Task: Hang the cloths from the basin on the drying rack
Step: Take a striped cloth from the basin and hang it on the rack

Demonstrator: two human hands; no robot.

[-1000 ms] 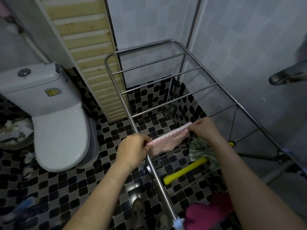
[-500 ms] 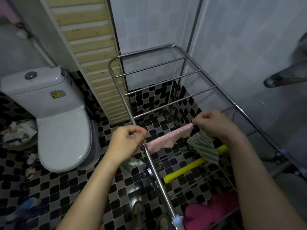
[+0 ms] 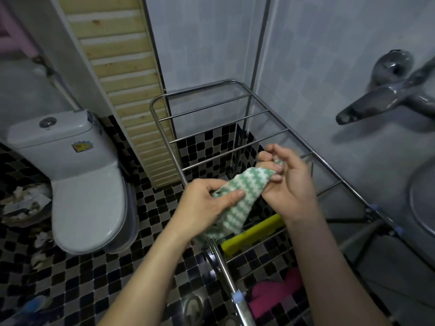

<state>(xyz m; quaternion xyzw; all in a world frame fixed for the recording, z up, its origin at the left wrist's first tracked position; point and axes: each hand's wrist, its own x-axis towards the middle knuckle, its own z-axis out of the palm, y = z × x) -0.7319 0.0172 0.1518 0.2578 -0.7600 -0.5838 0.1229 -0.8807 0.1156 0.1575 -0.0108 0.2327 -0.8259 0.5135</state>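
1. Left hand (image 3: 207, 201) is pinching the lower-left part of the cloth (image 3: 244, 191). The thumb lies flat across the top and the fingers are curled underneath.
2. Right hand (image 3: 287, 184) is clenched round the upper end, with that end bunched up inside the curled fingers.
3. The cloth itself has a green and white zigzag pattern (chunky, knit-looking texture). It's pulled on a slant between the two hands, and a loose corner hangs below the left hand.
4. It's up in the air over the drying rack (image 3: 219, 132), near the front side rail. The hanging corner comes down close to that rail, but I can't tell if it touches.
5. The rack is shiny steel, with thin cross bars running across its far end.
6. Looking down through the rack there's a yellow bar (image 3: 254, 231), and nearer the camera a magenta cloth (image 3: 275, 295) lower down.
7. Further out there's a white toilet (image 3: 87, 184) on the left, a black-and-white checkered floor (image 3: 94, 278) and a chrome faucet (image 3: 376, 100) on the right wall.
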